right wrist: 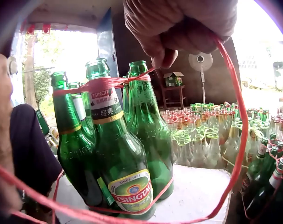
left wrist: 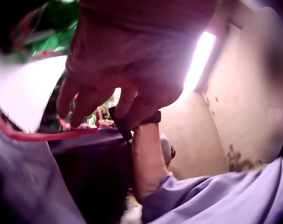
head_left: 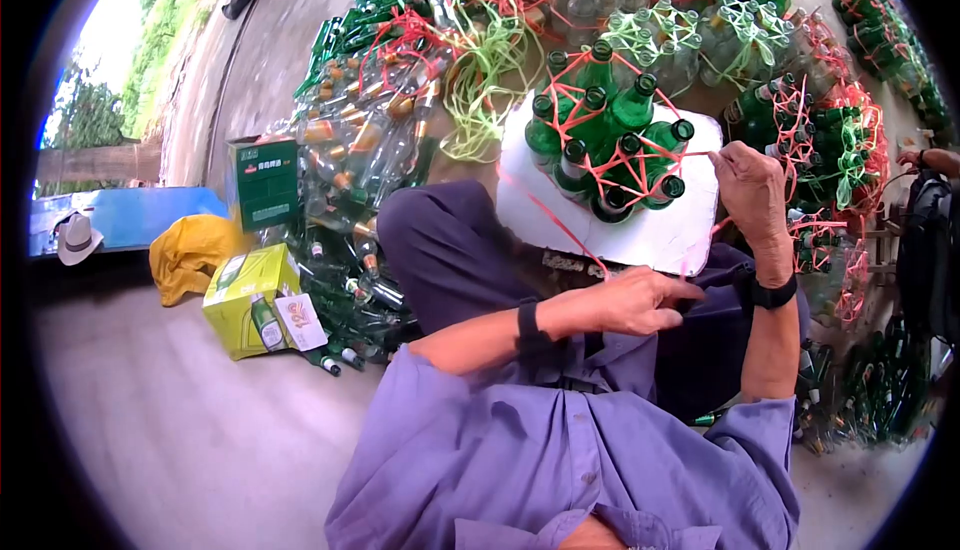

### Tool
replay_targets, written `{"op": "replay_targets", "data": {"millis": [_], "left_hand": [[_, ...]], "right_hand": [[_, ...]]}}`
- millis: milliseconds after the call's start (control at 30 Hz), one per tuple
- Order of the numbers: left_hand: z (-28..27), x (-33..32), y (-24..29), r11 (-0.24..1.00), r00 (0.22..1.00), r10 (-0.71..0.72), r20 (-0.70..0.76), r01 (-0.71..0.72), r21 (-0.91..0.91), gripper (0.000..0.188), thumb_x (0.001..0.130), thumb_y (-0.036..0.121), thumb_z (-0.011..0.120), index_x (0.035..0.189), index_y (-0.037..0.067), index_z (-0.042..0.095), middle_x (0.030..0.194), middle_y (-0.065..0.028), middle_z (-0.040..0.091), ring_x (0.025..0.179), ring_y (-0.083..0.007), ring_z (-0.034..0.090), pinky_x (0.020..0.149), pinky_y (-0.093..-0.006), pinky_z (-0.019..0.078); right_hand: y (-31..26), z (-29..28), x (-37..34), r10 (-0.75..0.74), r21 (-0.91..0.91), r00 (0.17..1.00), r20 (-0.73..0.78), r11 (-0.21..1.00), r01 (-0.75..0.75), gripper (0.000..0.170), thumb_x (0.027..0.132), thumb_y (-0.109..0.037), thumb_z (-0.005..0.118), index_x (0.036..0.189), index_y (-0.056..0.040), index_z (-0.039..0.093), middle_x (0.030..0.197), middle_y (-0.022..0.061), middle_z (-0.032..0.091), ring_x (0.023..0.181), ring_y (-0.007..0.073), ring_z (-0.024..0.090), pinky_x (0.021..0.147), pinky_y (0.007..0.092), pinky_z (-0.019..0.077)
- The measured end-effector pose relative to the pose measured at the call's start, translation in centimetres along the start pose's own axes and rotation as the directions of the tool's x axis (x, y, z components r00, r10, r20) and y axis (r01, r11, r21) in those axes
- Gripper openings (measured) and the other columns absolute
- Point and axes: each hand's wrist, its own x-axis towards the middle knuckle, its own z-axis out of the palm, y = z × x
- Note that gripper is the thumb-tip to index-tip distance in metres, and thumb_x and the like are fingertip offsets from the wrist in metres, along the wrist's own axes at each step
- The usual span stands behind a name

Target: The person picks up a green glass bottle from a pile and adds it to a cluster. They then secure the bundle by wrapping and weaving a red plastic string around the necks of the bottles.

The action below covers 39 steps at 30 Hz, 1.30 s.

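Green bottles (head_left: 595, 100) stand upright in a cluster on a white board (head_left: 655, 245), their necks bound with red twine (right wrist: 85, 88). My right hand (head_left: 752, 185) pinches a strand at the bottles' right side in the head view; in the right wrist view, that hand (right wrist: 181, 25) is above the necks, with twine (right wrist: 242, 121) looping down from it. My left hand (head_left: 635, 302) is below the board's near edge, index finger extended. In the left wrist view, its fingers (left wrist: 76, 105) are spread and slightly bent near red twine (left wrist: 48, 136); contact is unclear.
Loose bottles (head_left: 345, 140) are heaped at the left beside a yellow-green carton (head_left: 240, 300) and a green box (head_left: 265, 185). Bound bottle bundles (head_left: 745, 40) stand behind and right of the board. Green twine (head_left: 480, 100) hangs over the heap's edge.
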Motion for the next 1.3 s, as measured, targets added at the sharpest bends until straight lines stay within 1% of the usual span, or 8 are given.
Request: {"op": "replay_targets", "data": {"millis": [67, 200, 267, 333, 400, 933, 1133, 1300], "left_hand": [[-1.0, -0.6, 0.7, 0.850, 0.994, 0.062, -0.094, -0.003, 0.526, 0.041, 0.084, 0.022, 0.066, 0.121, 0.005, 0.067, 0.101, -0.0189, 0.072, 0.080, -0.0356, 0.070, 0.078, -0.0427, 0.0559], [-4.4, -1.8, 3.4, 0.671, 0.999, -0.022, -0.050, 0.052, 0.740, 0.033, 0.080, 0.017, 0.070, 0.111, 0.005, 0.069, 0.103, -0.0159, 0.071, 0.083, -0.0309, 0.072, 0.077, -0.0392, 0.0568], [-6.1, -1.3, 3.3, 0.593, 0.747, 0.597, -0.293, -0.164, 0.789, 0.035, 0.079, 0.016, 0.073, 0.112, 0.005, 0.069, 0.110, -0.0138, 0.070, 0.102, -0.0304, 0.070, 0.090, -0.0425, 0.0540], [-8.2, 0.3, 3.9, 0.458, 0.661, 0.663, -0.351, 0.013, 0.889, 0.038, 0.078, 0.019, 0.076, 0.114, 0.006, 0.069, 0.122, -0.0149, 0.067, 0.126, -0.0360, 0.058, 0.107, -0.0524, 0.0415], [-9.8, 1.4, 3.8, 0.483, 0.716, 0.563, -0.413, 0.121, 0.867, 0.046, 0.083, 0.031, 0.075, 0.121, 0.007, 0.067, 0.137, -0.0191, 0.058, 0.139, -0.0433, 0.043, 0.115, -0.0635, 0.0231], [-10.8, 3.6, 0.1, 0.646, 0.729, 0.441, -0.523, 0.148, 0.749, 0.067, 0.087, 0.047, 0.072, 0.130, 0.000, 0.052, 0.100, -0.0139, 0.070, 0.096, -0.0314, 0.068, 0.112, -0.0613, 0.0258], [-11.0, 3.5, 0.8, 0.703, 0.787, 0.331, -0.522, 0.163, 0.692, 0.054, 0.085, 0.041, 0.075, 0.119, 0.004, 0.057, 0.095, -0.0103, 0.069, 0.092, -0.0280, 0.068, 0.113, -0.0604, 0.0241], [-11.1, 3.5, 0.9, 0.649, 0.799, 0.380, -0.467, 0.129, 0.750, 0.045, 0.084, 0.041, 0.074, 0.112, 0.007, 0.062, 0.096, -0.0081, 0.068, 0.094, -0.0263, 0.067, 0.115, -0.0599, 0.0224]], "right_hand": [[-0.2, -0.1, 0.0, 0.005, -0.021, 1.000, -0.013, 1.000, -0.006, 0.020, 0.088, -0.017, 0.073, 0.080, -0.0007, 0.064, 0.072, 0.0207, 0.062, 0.067, 0.0413, 0.061, 0.058, 0.0454, 0.0457], [-0.4, -0.6, 0.0, -0.012, -0.030, 1.000, -0.008, 0.999, 0.012, 0.019, 0.085, -0.013, 0.075, 0.079, -0.0011, 0.062, 0.072, 0.0191, 0.063, 0.067, 0.0398, 0.062, 0.058, 0.0452, 0.0458], [-0.2, -0.8, 0.0, -0.116, -0.032, 0.993, -0.011, 0.993, 0.115, 0.017, 0.084, -0.013, 0.075, 0.079, -0.0022, 0.062, 0.072, 0.0171, 0.063, 0.068, 0.0381, 0.063, 0.059, 0.0451, 0.0464], [-0.6, -1.1, 0.0, -0.139, -0.064, 0.990, -0.022, 0.989, 0.137, 0.016, 0.083, -0.012, 0.075, 0.078, -0.0032, 0.062, 0.073, 0.0150, 0.063, 0.068, 0.0364, 0.063, 0.059, 0.0447, 0.0470], [-1.1, -1.3, 0.0, -0.162, -0.069, 0.987, -0.018, 0.985, 0.160, 0.015, 0.083, -0.011, 0.074, 0.078, -0.0034, 0.062, 0.073, 0.0143, 0.063, 0.068, 0.0357, 0.063, 0.060, 0.0444, 0.0470], [-2.4, 1.5, 7.5, -0.514, -0.045, 0.848, 0.131, 0.851, 0.523, 0.009, 0.072, -0.007, 0.067, 0.068, -0.0051, 0.059, 0.069, 0.0115, 0.057, 0.068, 0.0337, 0.062, 0.058, 0.0456, 0.0464], [-1.1, 2.5, 10.5, -0.264, 0.151, 0.888, 0.376, 0.963, 0.222, 0.011, 0.069, -0.009, 0.073, 0.076, -0.0011, 0.070, 0.072, 0.0140, 0.065, 0.069, 0.0344, 0.064, 0.064, 0.0416, 0.0510], [0.3, 3.6, 10.5, -0.056, 0.274, 0.910, 0.411, 0.960, -0.065, 0.011, 0.073, -0.007, 0.075, 0.079, 0.0009, 0.071, 0.067, 0.0100, 0.065, 0.067, 0.0147, 0.065, 0.063, 0.0326, 0.0510]]}}
